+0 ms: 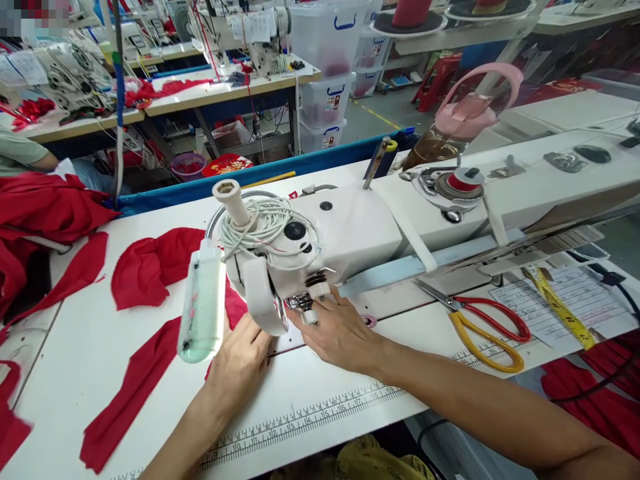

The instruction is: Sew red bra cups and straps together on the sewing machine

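A white sewing machine [350,227] stands across the table, its head over both of my hands. My left hand [239,353] rests on red fabric [234,303] left of the needle area, its fingertips hidden behind the machine's lamp and a roll of white tape [265,297]. Close to the presser foot, my right hand [340,333] has its fingers bent under the machine head. Whether it pinches any cloth there is hidden. Left of the machine lie a curved red fabric piece [155,267] and a long red strip [130,393].
Scissors with red and yellow handles [490,327] lie right of my hands, beside a paper sheet [590,300] and a yellow tape measure [563,307]. A pink-lidded bottle [465,113] stands behind the machine. Red cloth [50,207] is heaped at the left.
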### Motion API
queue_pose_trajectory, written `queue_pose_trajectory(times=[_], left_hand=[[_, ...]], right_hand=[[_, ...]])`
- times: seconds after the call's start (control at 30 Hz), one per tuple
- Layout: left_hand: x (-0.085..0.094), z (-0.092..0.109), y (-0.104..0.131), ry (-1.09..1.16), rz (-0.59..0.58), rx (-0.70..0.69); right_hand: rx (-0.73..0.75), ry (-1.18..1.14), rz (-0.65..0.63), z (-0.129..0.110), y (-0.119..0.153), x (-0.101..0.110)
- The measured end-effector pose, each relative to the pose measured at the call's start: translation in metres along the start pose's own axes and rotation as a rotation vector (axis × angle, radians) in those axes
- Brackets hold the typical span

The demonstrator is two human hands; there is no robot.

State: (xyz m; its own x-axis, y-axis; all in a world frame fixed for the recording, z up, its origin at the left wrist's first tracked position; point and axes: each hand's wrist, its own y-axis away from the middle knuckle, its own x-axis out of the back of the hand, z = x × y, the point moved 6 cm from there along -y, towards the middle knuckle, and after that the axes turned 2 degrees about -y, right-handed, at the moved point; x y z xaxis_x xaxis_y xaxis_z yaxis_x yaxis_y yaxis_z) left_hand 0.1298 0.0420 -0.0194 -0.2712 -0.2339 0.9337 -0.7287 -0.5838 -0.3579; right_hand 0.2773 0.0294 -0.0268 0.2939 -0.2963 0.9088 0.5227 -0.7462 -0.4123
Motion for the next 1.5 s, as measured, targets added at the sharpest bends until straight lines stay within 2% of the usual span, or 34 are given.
queue_pose_trajectory(times=[0.17, 0.27, 0.43, 0.6, 0.7, 0.8, 0.93, 1.03, 1.17, 1.23, 1.3, 1.37, 1.4, 1.47, 1.5], left_hand=[[0.002, -0.013, -0.013, 0.003, 0.078, -0.012], [0.001, -0.016, -0.015, 0.013, 0.091, -0.003], [-0.002, -0.017, -0.013, 0.019, 0.059, 0.017], [0.004, -0.015, -0.013, 0.047, 0.095, 0.05], [0.006, -0.014, -0.012, 0.084, 0.12, 0.057], [0.003, -0.019, -0.013, 0.115, 0.135, 0.138], [0.0, -0.026, -0.014, 0.095, 0.127, 0.211], [0.013, -0.031, -0.002, 0.056, 0.118, 0.25], [0.052, -0.027, 0.046, -0.083, 0.147, 0.253], [0.07, -0.017, 0.074, -0.16, 0.206, 0.223], [0.084, -0.006, 0.098, -0.15, 0.3, 0.246], [0.093, -0.001, 0.12, -0.032, 0.429, 0.392], [0.093, -0.002, 0.131, 0.068, 0.485, 0.495], [0.09, -0.004, 0.152, 0.296, 0.517, 0.679], [0.088, -0.006, 0.161, 0.391, 0.475, 0.735]], right_hand=[[-0.012, -0.015, 0.277, 0.007, 0.002, 0.018], [-0.057, -0.044, 0.353, 0.016, 0.002, 0.023], [-0.099, -0.073, 0.263, 0.026, -0.001, 0.018], [-0.044, -0.07, 0.295, 0.022, 0.0, 0.021], [-0.072, 0.006, 0.156, 0.025, -0.001, 0.008], [-0.143, 0.064, 0.044, 0.037, -0.002, -0.004], [-0.167, 0.092, 0.078, 0.043, -0.001, -0.003], [-0.073, 0.094, 0.127, 0.023, 0.001, 0.005], [0.161, -0.13, 0.159, -0.033, -0.014, 0.02], [0.26, -0.318, 0.127, -0.063, -0.037, 0.028], [0.433, -0.485, -0.014, -0.097, -0.066, 0.032], [0.588, -0.59, -0.187, -0.125, -0.092, 0.033], [0.615, -0.612, -0.248, -0.134, -0.103, 0.033], [0.571, -0.625, -0.285, -0.143, -0.12, 0.036], [0.519, -0.638, -0.265, -0.144, -0.124, 0.039]])
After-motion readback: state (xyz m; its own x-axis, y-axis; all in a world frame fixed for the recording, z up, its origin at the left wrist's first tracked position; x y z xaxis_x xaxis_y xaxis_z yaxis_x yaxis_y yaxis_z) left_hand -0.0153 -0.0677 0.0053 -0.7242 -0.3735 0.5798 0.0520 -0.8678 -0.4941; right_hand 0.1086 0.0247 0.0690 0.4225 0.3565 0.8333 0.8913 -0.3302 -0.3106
